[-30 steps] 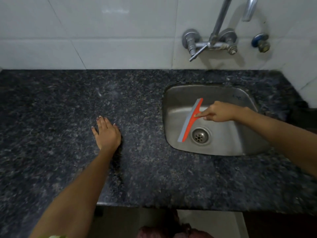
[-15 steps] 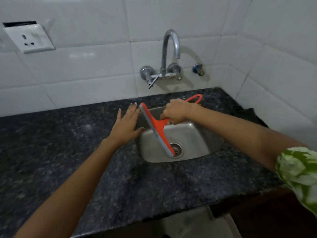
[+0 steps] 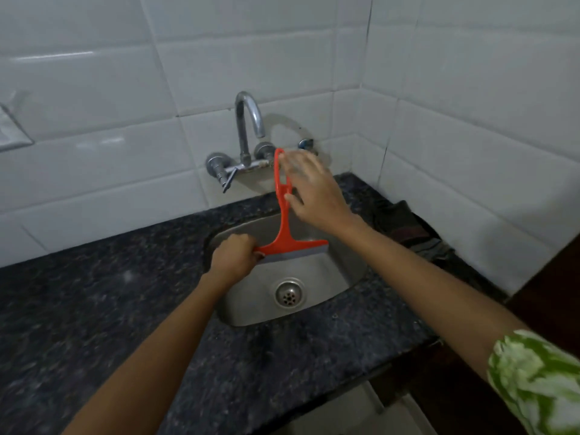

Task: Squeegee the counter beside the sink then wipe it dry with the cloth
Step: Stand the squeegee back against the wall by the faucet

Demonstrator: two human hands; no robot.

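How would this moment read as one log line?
left hand grips orange plastic squeegee blade end | right hand open at handle | over steel sink

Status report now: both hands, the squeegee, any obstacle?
Left hand grips squeegee blade end. Right hand open, touching handle. Squeegee upright over sink. Nothing blocking.

counter (image 3: 94, 309) left of the sink (image 3: 342, 274) lies open; tap (image 3: 248, 127) and squeegee (image 3: 284, 221) crowd above the basin.

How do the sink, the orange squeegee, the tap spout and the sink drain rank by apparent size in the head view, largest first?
1. sink
2. orange squeegee
3. tap spout, though it stands farther back, so this place is unsure
4. sink drain
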